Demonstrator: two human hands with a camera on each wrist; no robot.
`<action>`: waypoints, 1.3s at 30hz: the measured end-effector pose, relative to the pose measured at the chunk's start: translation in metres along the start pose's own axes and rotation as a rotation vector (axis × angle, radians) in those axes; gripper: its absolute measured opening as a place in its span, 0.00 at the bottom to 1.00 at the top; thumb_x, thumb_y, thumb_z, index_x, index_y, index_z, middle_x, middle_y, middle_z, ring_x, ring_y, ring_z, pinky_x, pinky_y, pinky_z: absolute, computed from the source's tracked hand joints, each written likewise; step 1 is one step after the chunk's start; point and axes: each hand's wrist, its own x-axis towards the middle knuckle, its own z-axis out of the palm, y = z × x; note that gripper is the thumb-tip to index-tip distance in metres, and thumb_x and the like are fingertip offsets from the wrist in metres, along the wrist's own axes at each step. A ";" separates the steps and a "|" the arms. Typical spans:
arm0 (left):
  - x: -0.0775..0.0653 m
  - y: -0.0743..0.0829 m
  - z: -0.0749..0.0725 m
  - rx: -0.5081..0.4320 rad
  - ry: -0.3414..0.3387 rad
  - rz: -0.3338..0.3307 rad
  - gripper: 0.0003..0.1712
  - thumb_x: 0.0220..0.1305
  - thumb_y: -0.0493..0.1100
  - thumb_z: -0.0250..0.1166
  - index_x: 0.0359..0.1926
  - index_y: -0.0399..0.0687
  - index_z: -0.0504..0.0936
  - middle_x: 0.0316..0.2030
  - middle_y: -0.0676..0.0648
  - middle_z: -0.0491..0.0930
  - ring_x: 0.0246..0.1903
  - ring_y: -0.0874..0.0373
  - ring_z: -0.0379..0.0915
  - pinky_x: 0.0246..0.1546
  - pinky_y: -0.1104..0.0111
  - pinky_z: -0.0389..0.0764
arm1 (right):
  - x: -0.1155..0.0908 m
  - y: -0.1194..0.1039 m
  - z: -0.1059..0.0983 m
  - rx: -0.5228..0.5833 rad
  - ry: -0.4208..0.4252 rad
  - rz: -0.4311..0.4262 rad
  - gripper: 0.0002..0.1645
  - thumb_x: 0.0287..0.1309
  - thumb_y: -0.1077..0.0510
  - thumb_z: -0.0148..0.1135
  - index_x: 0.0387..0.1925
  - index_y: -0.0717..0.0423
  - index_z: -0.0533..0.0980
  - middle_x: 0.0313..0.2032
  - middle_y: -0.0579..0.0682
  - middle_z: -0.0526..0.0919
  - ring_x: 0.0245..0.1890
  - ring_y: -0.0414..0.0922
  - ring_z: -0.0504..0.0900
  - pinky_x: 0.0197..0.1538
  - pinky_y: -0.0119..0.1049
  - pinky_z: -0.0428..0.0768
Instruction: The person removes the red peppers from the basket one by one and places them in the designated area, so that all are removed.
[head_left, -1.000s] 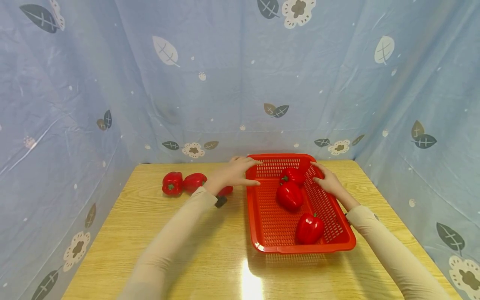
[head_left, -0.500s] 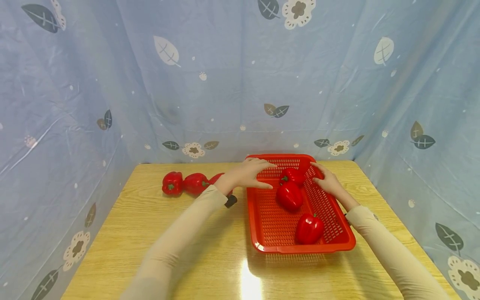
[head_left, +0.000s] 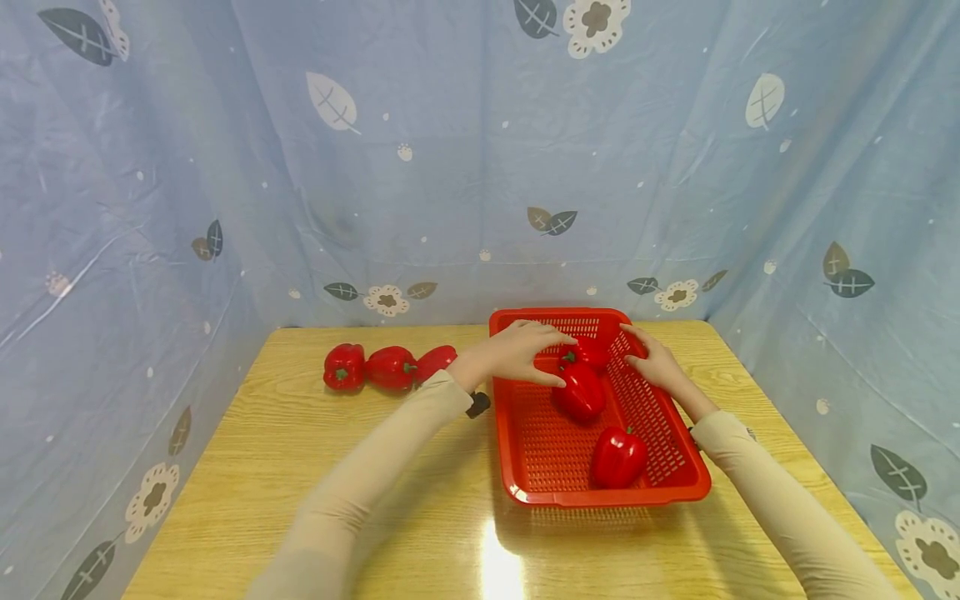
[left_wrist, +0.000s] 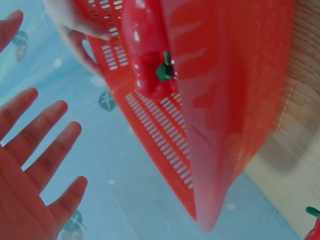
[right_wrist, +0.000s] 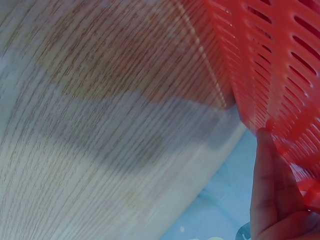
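Above the red basket (head_left: 600,498), the left hand's grip (head_left: 517,352) hangs spread, holding nothing!
A clumsy dip could set the peppers (head_left: 582,398) rolling; uneven pressure from the right hand's grip (head_left: 660,364), straddling the side wall, could tip the basket. Three inside, two touching; three more peppers (head_left: 390,368) on the worktop (head_left: 300,467).

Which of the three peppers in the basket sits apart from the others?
The pepper nearest the person, at the red basket's near right. The middle pepper and back pepper sit close together, farther back.
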 end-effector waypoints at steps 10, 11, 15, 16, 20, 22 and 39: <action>0.009 0.015 -0.001 -0.025 -0.001 0.055 0.40 0.55 0.69 0.58 0.66 0.60 0.64 0.61 0.55 0.68 0.60 0.61 0.61 0.63 0.59 0.61 | -0.001 -0.002 0.000 -0.009 0.008 -0.002 0.36 0.60 0.67 0.52 0.69 0.56 0.54 0.59 0.73 0.64 0.44 0.63 0.74 0.46 0.55 0.74; 0.010 0.016 -0.001 -0.021 -0.001 0.059 0.40 0.55 0.69 0.58 0.66 0.60 0.64 0.60 0.56 0.68 0.59 0.62 0.62 0.63 0.59 0.61 | -0.001 -0.002 0.000 -0.010 0.009 -0.003 0.36 0.60 0.67 0.52 0.69 0.56 0.54 0.59 0.73 0.64 0.44 0.63 0.75 0.46 0.55 0.74; 0.014 0.020 0.002 -0.015 -0.015 0.070 0.40 0.55 0.69 0.57 0.66 0.61 0.63 0.60 0.56 0.68 0.60 0.63 0.61 0.64 0.60 0.59 | 0.000 -0.001 0.000 -0.012 0.003 -0.002 0.36 0.61 0.67 0.52 0.69 0.57 0.54 0.60 0.73 0.63 0.45 0.64 0.75 0.47 0.56 0.74; 0.015 0.021 0.003 -0.016 -0.018 0.074 0.40 0.55 0.69 0.57 0.66 0.61 0.63 0.61 0.56 0.68 0.60 0.62 0.60 0.64 0.60 0.59 | 0.000 -0.001 0.000 -0.012 0.002 -0.001 0.36 0.61 0.67 0.52 0.69 0.57 0.54 0.60 0.73 0.63 0.46 0.64 0.75 0.48 0.57 0.74; 0.019 0.025 0.006 -0.022 -0.034 0.080 0.40 0.55 0.69 0.57 0.66 0.63 0.63 0.63 0.56 0.65 0.63 0.61 0.58 0.65 0.60 0.58 | 0.000 -0.001 0.000 -0.014 0.001 -0.005 0.36 0.61 0.67 0.52 0.69 0.57 0.54 0.60 0.73 0.63 0.48 0.66 0.74 0.48 0.58 0.74; 0.020 0.028 0.006 -0.029 -0.038 0.087 0.40 0.54 0.69 0.58 0.66 0.63 0.63 0.63 0.56 0.65 0.63 0.61 0.58 0.65 0.59 0.58 | 0.000 0.000 0.000 -0.010 0.000 -0.007 0.36 0.61 0.67 0.52 0.69 0.57 0.54 0.60 0.73 0.63 0.47 0.66 0.74 0.48 0.58 0.74; 0.033 0.048 0.018 -0.011 -0.093 0.138 0.41 0.54 0.70 0.57 0.67 0.65 0.61 0.61 0.58 0.66 0.57 0.65 0.61 0.58 0.65 0.63 | -0.001 0.002 -0.001 -0.003 -0.009 -0.007 0.36 0.61 0.66 0.49 0.69 0.55 0.53 0.61 0.73 0.61 0.47 0.66 0.74 0.47 0.58 0.75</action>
